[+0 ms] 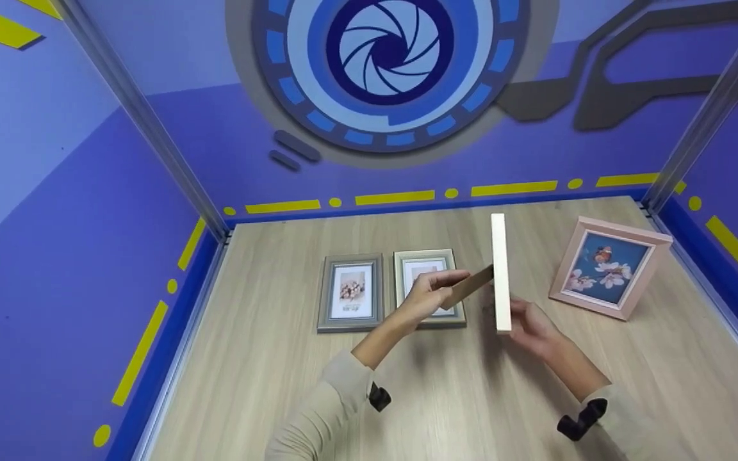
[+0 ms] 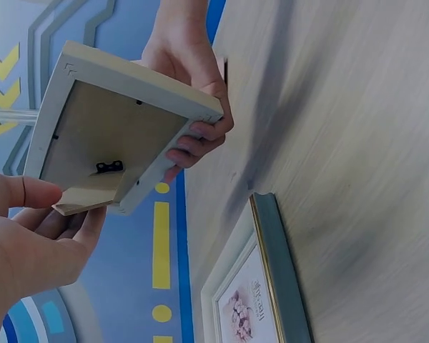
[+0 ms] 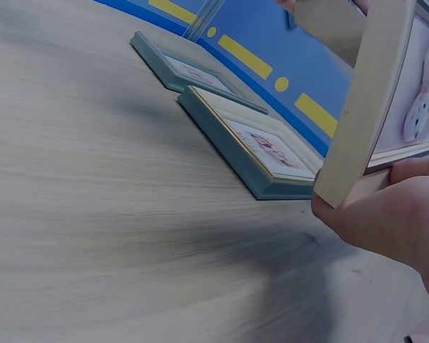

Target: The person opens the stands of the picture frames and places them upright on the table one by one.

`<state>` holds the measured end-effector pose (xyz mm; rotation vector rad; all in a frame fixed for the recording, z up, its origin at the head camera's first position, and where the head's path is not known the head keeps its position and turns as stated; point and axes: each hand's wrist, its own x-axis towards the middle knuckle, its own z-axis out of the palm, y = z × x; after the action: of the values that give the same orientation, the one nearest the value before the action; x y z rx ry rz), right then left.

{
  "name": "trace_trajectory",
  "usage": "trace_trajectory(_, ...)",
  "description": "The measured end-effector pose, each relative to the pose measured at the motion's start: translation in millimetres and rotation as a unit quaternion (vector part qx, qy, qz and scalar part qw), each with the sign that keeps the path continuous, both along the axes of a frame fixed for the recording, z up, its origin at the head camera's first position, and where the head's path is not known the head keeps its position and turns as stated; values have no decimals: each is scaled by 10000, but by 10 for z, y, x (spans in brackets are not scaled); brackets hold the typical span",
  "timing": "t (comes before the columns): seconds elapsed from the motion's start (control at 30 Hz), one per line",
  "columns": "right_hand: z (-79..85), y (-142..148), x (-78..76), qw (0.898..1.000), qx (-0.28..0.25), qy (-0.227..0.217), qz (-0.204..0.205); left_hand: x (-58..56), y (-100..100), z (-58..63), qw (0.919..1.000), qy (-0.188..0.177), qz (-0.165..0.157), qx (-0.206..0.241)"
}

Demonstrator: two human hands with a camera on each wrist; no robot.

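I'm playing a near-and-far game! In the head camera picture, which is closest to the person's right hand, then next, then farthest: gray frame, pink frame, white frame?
1. White frame: held in the right hand.
2. Pink frame: on the right side of the table.
3. Gray frame: over to the left, lying flat.
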<state>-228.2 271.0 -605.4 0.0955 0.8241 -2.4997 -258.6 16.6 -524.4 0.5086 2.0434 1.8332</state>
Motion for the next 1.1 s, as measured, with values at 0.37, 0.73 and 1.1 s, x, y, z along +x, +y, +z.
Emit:
trace_trajectory(0.37, -52, -4, -3, 9946, 950, 227, -364, 39, 92, -2, 9982, 416, 440, -14)
trace_trajectory(0.73, -20, 51, -13, 9743, 2174, 443, -383, 16, 153, -91, 9961, -11, 870, 170)
trace_trajectory(1.1, 20, 217, 4, 9516, 2918, 741, -622, -33, 197, -204, 9914, 258, 1253, -261)
